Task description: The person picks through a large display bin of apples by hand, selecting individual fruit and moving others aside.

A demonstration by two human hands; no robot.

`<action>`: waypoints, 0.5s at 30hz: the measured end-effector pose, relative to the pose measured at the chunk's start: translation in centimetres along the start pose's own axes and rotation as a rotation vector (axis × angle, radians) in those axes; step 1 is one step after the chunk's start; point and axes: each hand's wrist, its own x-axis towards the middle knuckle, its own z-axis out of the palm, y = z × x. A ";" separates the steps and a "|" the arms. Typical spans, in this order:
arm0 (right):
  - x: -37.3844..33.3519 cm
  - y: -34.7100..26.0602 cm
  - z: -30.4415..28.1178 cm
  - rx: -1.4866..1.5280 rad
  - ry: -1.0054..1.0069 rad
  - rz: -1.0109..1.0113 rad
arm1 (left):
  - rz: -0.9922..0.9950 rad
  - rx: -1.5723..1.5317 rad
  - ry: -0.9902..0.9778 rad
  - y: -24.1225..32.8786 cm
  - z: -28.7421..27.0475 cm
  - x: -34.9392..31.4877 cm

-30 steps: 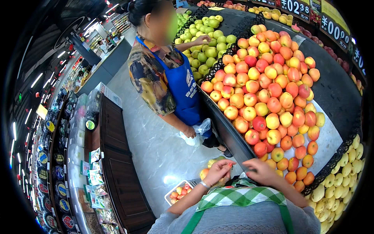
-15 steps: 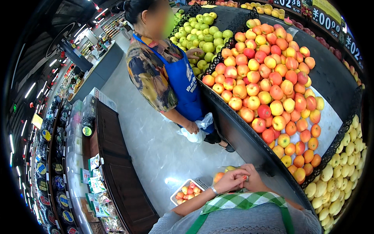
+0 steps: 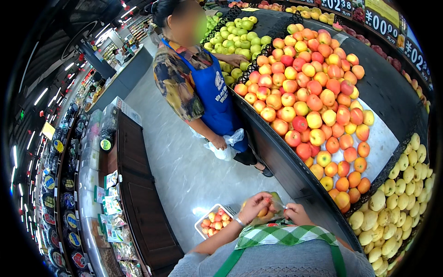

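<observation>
My left hand (image 3: pixel 254 207) and my right hand (image 3: pixel 297 215) are in front of my green checked apron, a short gap apart. Thin clear plastic (image 3: pixel 279 207), apparently a bag, stretches between them, and both hands pinch it. Red-yellow and greenish fruit (image 3: pixel 264 212) shows behind or through the plastic; I cannot tell whether it is inside. Just left of my left forearm, a white basket (image 3: pixel 200 227) of red-yellow apples (image 3: pixel 217 220) stands on the floor. To my right slopes a display of red-yellow apples (image 3: pixel 314 101).
A person in a blue apron (image 3: pixel 213 99) stands ahead, one hand at the green apples (image 3: pixel 240 41), the other holding a plastic bag (image 3: pixel 224 147). Pale yellow pears (image 3: pixel 376 203) lie at the near right. The black stand edge (image 3: pixel 295 171) runs along my right, a dark wooden cabinet (image 3: pixel 138 184) along the left.
My hands, clasped together before, have come apart with clear plastic between them. The other person's far hand has reached farther over the green apples. The view has shifted slightly.
</observation>
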 end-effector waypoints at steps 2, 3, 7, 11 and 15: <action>-1.0 1.3 -0.5 0.136 0.062 0.010 | -0.311 -0.295 0.002 -1.7 -0.1 -0.9; -1.3 1.9 -0.9 0.155 0.079 0.031 | -0.468 -0.440 0.002 -0.7 0.4 -1.3; -3.3 4.1 -1.5 0.122 0.161 0.036 | -0.864 -0.573 0.072 -8.9 -3.6 -6.1; -4.9 6.1 -2.5 0.202 0.242 0.128 | -0.890 -0.694 0.129 -14.1 -4.1 -9.6; -6.0 7.9 -3.7 0.058 0.324 0.053 | -0.861 -0.773 0.124 -15.8 -1.3 -10.5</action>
